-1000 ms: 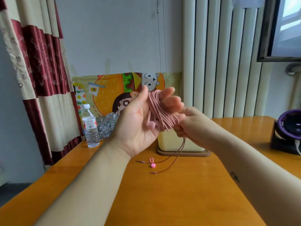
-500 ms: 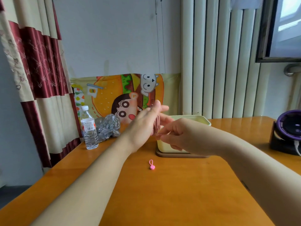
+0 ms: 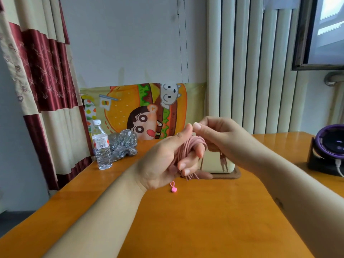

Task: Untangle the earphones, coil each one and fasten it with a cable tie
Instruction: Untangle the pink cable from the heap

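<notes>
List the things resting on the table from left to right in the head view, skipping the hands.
water bottle → crumpled plastic bag → pink cable tie → cream box → purple device

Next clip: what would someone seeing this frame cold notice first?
The two hands raised mid-frame: pink earphone cable is coiled around the fingers of the left hand, and the right hand grips it from the right. Below them, a small pink cable tie lies loose on the orange table, and a bright cartoon burger poster leans at the back wall.
</notes>
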The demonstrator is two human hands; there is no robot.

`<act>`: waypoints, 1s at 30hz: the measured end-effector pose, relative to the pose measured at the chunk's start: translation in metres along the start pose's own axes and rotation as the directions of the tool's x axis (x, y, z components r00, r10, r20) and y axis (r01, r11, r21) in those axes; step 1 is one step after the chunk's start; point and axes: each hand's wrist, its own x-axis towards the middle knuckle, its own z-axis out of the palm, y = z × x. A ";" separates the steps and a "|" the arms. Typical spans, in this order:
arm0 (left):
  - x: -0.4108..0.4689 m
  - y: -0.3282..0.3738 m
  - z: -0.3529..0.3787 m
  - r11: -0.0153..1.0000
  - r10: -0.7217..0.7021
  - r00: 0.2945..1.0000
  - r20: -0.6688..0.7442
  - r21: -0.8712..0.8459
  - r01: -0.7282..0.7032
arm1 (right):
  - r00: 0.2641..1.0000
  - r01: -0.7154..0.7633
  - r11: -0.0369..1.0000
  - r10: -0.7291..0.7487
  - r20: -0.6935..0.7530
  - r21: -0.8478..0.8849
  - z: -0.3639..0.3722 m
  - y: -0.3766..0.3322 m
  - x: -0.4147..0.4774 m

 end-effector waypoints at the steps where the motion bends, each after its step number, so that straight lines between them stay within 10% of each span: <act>1: 0.000 0.000 0.000 0.997 0.016 1.000 0.018 -0.082 -0.015 | 1.000 -0.010 0.994 0.009 0.008 0.112 0.005 0.006 -0.001; 13: 0.000 -0.012 -0.015 0.888 0.135 0.991 0.026 -0.446 -0.109 | 0.997 -0.060 0.932 0.076 -0.030 0.358 0.042 0.036 -0.014; 25: 0.001 -0.021 -0.015 0.906 0.056 0.996 -0.074 -0.415 -0.082 | 0.997 -0.006 0.902 0.038 0.065 -0.431 0.018 0.016 -0.012; 30: -0.002 -0.025 -0.014 0.976 0.009 0.984 -0.178 -0.212 -0.048 | 0.994 -0.055 0.891 0.091 0.058 -0.451 0.016 0.026 -0.013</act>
